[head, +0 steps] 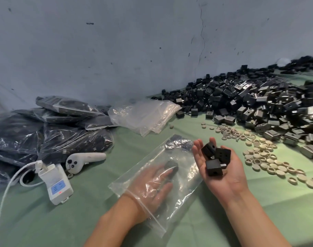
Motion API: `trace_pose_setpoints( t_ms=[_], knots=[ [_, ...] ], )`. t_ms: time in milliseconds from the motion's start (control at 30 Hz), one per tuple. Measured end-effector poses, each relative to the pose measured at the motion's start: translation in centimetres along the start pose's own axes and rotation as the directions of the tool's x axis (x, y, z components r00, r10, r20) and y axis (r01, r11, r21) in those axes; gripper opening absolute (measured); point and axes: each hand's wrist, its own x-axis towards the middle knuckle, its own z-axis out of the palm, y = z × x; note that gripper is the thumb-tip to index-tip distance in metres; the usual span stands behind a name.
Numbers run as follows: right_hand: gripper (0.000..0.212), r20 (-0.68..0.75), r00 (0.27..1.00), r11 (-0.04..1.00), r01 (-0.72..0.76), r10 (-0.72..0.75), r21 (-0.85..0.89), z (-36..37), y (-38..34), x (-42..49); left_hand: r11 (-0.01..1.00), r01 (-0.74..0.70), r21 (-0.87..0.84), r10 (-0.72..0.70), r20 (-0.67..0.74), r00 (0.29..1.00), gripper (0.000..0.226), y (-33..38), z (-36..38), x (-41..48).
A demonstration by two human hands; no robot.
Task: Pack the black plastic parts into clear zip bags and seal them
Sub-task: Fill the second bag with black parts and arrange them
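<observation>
Black parts [214, 167] — on right hand [225, 179], fingers [196, 148] straight | left hand [152, 184] inside bag [186, 177]

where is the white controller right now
Head view, left side: the white controller lies on the green cloth, in front of the packed bags and right of the white power adapter.

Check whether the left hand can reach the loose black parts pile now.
Probably not: the left hand is wrist-deep inside the clear zip bag, and the pile lies beyond the right hand, three parts on its palm.
</observation>
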Motion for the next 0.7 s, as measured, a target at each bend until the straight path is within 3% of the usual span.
trace_pose_setpoints(
  t_ms=[67,200,333,500,633,700],
  knots=[
    [0.028,0.006,1.0,1.0,0.005,-0.005,0.015,0.1,-0.4,0.2,0.993,-0.062,0.101,0.061,0.007,0.998,0.057,0.0,-0.1,1.9],
    [0.028,0.014,1.0,0.999,0.019,-0.02,0.026,0.2,-1.0,0.7,0.989,-0.134,0.059,0.134,0.011,0.991,0.048,0.4,0.3,4.4],
    [0.028,0.005,1.0,0.999,0.024,-0.024,0.026,0.4,-1.4,1.5,0.976,-0.074,0.206,0.113,-0.185,0.976,0.035,0.1,1.6,6.1],
    [0.028,0.01,1.0,1.0,0.013,-0.013,-0.014,0.5,-1.3,2.2,0.994,0.087,0.067,-0.073,-0.189,0.979,0.036,0.2,2.3,8.1],
    [0.028,0.011,1.0,0.999,0.002,-0.002,-0.033,0.6,-1.3,2.2,0.999,0.014,-0.036,-0.022,-0.233,0.972,0.025,0.0,1.9,5.1],
    [0.027,0.014,1.0,0.999,-0.004,0.004,-0.035,0.7,-1.3,2.0,0.984,0.063,-0.166,-0.098,-0.207,0.974,0.02,-0.1,0.7,2.3]
  ],
)
